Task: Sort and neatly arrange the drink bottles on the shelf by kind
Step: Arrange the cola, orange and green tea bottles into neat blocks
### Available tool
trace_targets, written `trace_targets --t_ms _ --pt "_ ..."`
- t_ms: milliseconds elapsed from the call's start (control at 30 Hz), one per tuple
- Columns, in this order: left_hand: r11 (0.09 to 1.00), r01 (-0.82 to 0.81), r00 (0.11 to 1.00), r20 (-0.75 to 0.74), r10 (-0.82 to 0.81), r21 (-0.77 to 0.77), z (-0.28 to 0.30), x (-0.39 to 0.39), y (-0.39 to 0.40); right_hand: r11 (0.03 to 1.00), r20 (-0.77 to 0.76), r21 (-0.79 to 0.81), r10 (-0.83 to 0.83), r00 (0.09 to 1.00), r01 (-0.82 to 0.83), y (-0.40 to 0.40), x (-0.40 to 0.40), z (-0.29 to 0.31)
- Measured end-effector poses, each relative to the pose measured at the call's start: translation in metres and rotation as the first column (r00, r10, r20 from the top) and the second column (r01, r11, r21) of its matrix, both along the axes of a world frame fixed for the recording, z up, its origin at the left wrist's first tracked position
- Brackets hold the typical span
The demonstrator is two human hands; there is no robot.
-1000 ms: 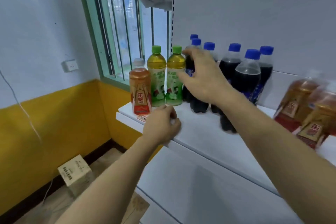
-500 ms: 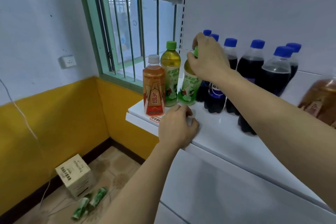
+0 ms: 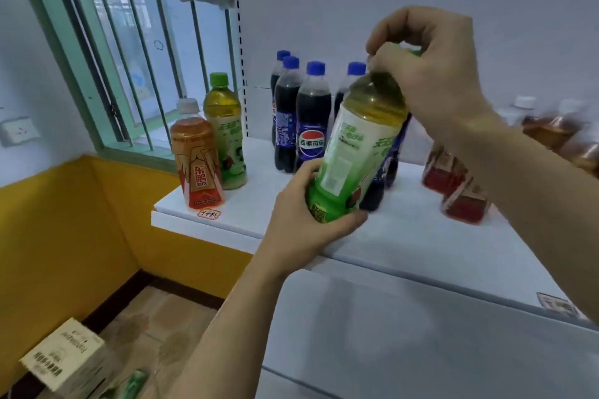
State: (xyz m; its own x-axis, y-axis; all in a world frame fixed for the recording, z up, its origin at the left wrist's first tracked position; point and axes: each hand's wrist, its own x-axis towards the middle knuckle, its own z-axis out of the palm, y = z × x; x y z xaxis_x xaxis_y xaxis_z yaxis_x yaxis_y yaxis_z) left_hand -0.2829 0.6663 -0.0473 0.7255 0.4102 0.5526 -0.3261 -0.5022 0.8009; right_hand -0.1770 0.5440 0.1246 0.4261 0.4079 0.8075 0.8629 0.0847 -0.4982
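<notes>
While right hand [image 3: 431, 74] pinched cap and left hand [image 3: 311, 220] cupped base, green tea bottle [image 3: 356, 146] hung tilted between them, above shelf [image 3: 227, 223]. Full, likely heavy; smooth label probably slippery; base-and-neck hold seemed safest.

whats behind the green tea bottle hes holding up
Blue-capped cola bottles stand on the shelf behind the held green tea bottle. It and the right hand cover some, so the count is unclear.
</notes>
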Motion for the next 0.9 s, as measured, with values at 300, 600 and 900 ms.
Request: trace_targets --t_ms 300,600,900 --pt "0.930 -0.267 0.945 0.261 0.200 0.253 0.013 0.050 -0.119 0.883 -0.014 -0.199 -0.437 0.899 0.426 -0.156 0.038 -0.010" --pt "0.934 0.335 0.941 0.009 -0.338 0.125 0.026 0.085 -0.254 0.895 -0.268 0.130 -0.382 0.885 0.426 -0.316 0.062 -0.022" --pt "0.823 0.558 0.824 -0.047 -0.564 -0.106 0.009 0.161 -0.420 0.902 -0.244 -0.108 -0.431 0.869 0.417 -0.480 0.147 -0.016"
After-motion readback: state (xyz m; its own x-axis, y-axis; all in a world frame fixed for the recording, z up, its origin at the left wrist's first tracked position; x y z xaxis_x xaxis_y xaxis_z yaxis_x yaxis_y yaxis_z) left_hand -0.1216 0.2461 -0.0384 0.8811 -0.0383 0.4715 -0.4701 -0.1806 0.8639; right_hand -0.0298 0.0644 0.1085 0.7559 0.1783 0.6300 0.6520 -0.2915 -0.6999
